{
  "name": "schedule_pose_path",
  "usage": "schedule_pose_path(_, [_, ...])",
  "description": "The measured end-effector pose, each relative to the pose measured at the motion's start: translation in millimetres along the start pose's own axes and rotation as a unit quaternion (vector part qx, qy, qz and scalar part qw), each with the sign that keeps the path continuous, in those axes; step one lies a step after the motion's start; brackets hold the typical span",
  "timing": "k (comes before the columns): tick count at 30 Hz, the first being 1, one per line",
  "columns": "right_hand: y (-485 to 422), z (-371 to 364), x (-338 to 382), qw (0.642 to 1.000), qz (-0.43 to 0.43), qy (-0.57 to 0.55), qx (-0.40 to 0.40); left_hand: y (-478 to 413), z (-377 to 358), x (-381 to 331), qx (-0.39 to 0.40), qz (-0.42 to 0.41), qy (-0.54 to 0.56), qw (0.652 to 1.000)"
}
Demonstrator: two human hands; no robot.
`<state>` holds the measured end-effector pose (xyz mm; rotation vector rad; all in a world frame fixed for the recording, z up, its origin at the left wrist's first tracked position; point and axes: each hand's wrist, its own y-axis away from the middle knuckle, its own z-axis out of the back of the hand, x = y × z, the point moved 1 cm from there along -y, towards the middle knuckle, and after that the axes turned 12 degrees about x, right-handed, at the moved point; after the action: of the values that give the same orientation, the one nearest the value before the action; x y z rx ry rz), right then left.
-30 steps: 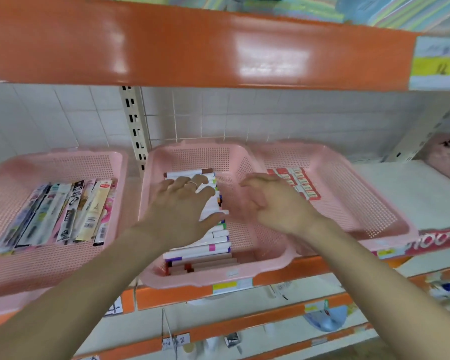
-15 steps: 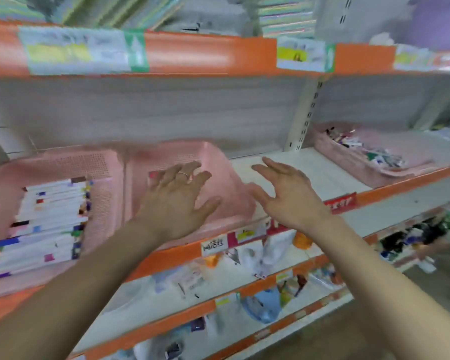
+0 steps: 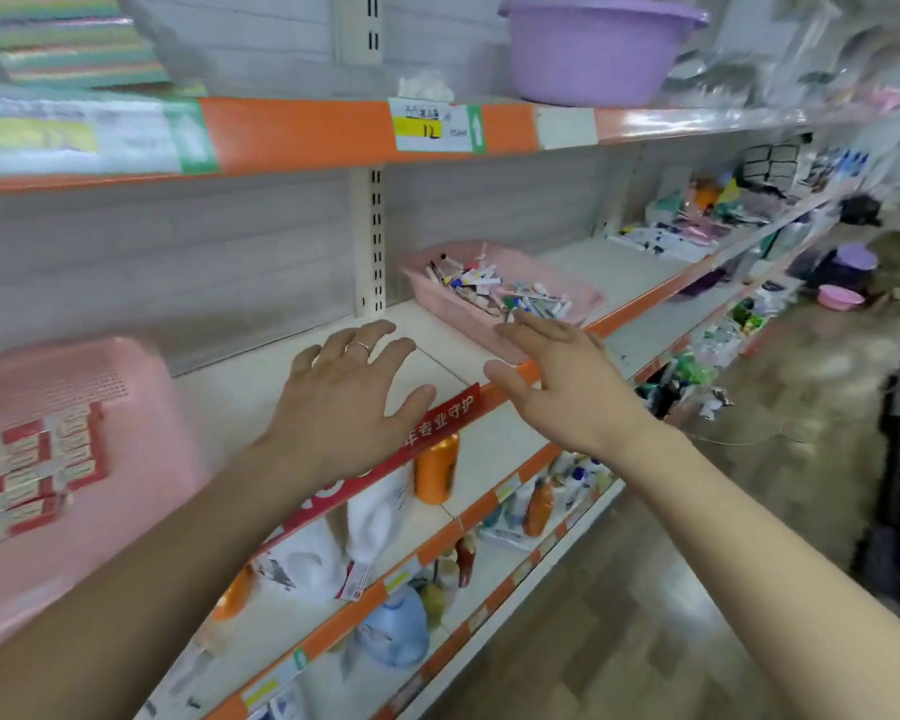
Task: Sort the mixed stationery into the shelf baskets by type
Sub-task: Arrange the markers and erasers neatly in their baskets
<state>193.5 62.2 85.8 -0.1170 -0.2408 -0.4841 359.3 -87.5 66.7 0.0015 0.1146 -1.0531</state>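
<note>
A pink basket on the white shelf holds a jumbled heap of mixed stationery, pens and small tubes. At the far left another pink basket carries rows of red and white packs. My left hand hovers over the bare shelf between the two baskets, fingers spread, a ring on one finger, holding nothing. My right hand reaches toward the near corner of the mixed basket with straight fingers and is empty too.
An orange shelf edge with price labels runs overhead, with a purple basin on top. Lower shelves hold an orange bottle and white and blue detergent bottles. The wooden aisle floor lies at the right, with a pink bowl on it.
The view has swung right along the shelf. The marker basket has left the frame, the mixed basket has come near, and both empty hands have travelled right toward it.
</note>
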Motion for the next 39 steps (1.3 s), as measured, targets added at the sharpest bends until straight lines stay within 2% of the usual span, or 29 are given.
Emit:
schedule_pose_path(6, [-11.0,5.0,-52.4,0.999,-0.044,0.002,0.006,-57.0,-11.5,-36.1,0.008,-0.052,0.015,0.998])
schedule_pose_path(12, [-53.9,-3.8,-97.4,0.998,-0.065,-0.004,0.018,-121.0,-39.7,-65.9,0.011,-0.088,-0.019,0.996])
schedule_pose_path(26, [-168.1,3.9,-169.2,0.997,-0.061,0.0,0.056,-245.6,-66.5,-60.4,0.021,-0.089,0.011,0.996])
schedule_pose_path(31, [-187.0,-2.1,-198.4,0.99,-0.076,-0.035,0.112,-274.3,-88.1,-66.2,0.053,-0.13,0.011,0.99])
schedule_pose_path(35, [-215.1,-3.7,-223.7,0.989,-0.058,-0.019,0.138,-301.3,-95.5,-74.9,0.065,-0.108,-0.003,0.992])
schedule_pose_path(39, [-257.5,-14.9,-242.8,0.984,-0.019,0.006,0.176,-334.8,-98.7,-88.4,0.129,-0.067,-0.001,0.989])
